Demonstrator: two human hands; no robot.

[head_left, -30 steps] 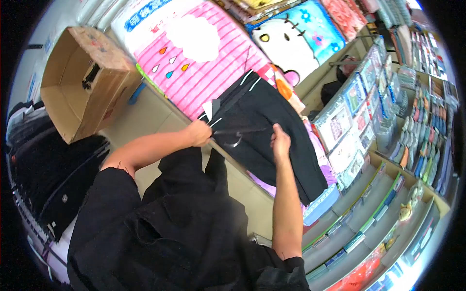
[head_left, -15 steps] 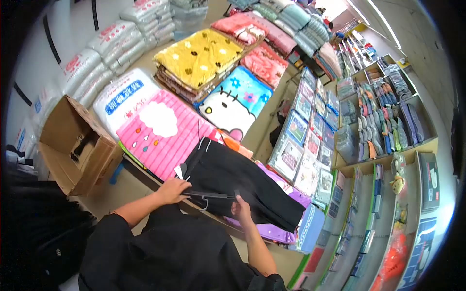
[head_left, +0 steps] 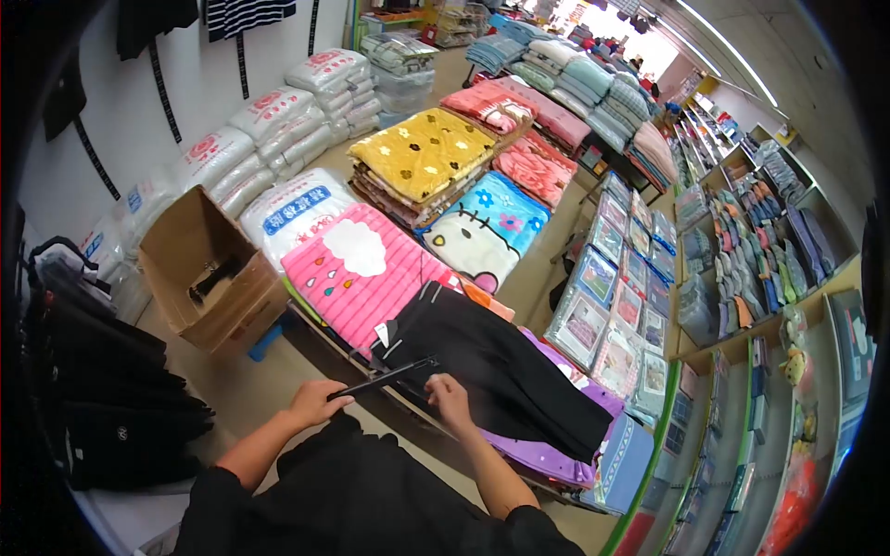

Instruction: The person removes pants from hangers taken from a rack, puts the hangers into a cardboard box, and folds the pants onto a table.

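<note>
My left hand (head_left: 318, 402) is closed around one end of a black clip hanger (head_left: 385, 378), a slim bar that slants up to the right. Its far end, with a clip, lies over a pair of black trousers (head_left: 501, 361). The trousers are spread across folded blankets, waistband to the left, with a white tag (head_left: 382, 334) there. My right hand (head_left: 451, 404) is just below the hanger's far end, apart from it, at the trousers' near edge. Its fingers are curled together; what is in them, if anything, is hidden.
Under the trousers lie a pink cloud blanket (head_left: 357, 269) and a purple one (head_left: 547, 454). An open cardboard box (head_left: 209, 278) stands left, beside hanging black garments (head_left: 120, 389). More blankets (head_left: 422, 153) are stacked behind. Packaged goods (head_left: 593, 306) and shelves (head_left: 742, 435) line the right.
The hanger's far end has swung up and away from my right hand, which was at that end. My left hand has shifted down in view. The camera view has tilted up.
</note>
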